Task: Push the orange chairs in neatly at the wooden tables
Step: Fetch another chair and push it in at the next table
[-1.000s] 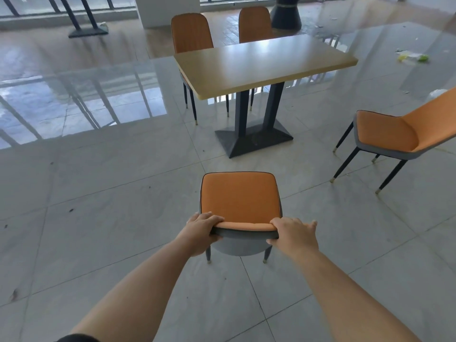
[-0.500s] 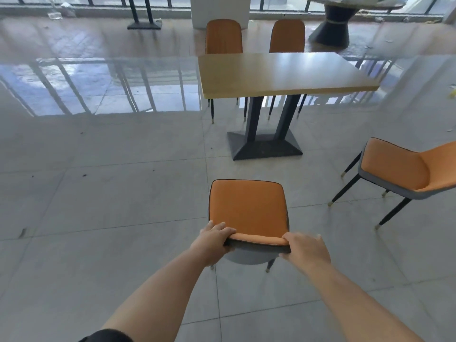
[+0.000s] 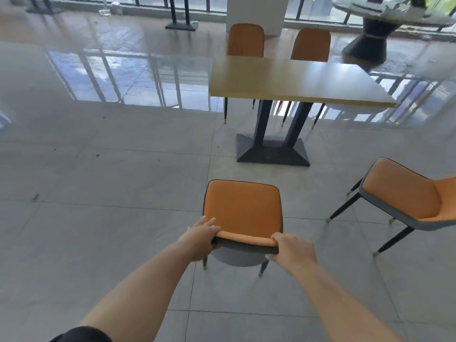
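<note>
An orange chair (image 3: 243,207) stands on the tiled floor in front of me, its seat facing the wooden table (image 3: 291,80) a little way ahead. My left hand (image 3: 201,239) grips the left end of its backrest top. My right hand (image 3: 293,250) grips the right end. A second orange chair (image 3: 404,196) stands apart to the right, turned sideways and away from the table. Two more orange chairs, the left one (image 3: 245,40) and the right one (image 3: 311,45), are tucked in at the table's far side.
The table rests on a black pedestal base (image 3: 272,151) between me and its far chairs. A dark round pedestal (image 3: 370,43) stands at the back right, a black post base (image 3: 181,25) at the back left. A white pillar (image 3: 255,11) rises behind the table.
The chair in my hands has come closer to the table and lined up with it. The view has swung so that the table sits more to the right and ahead.
</note>
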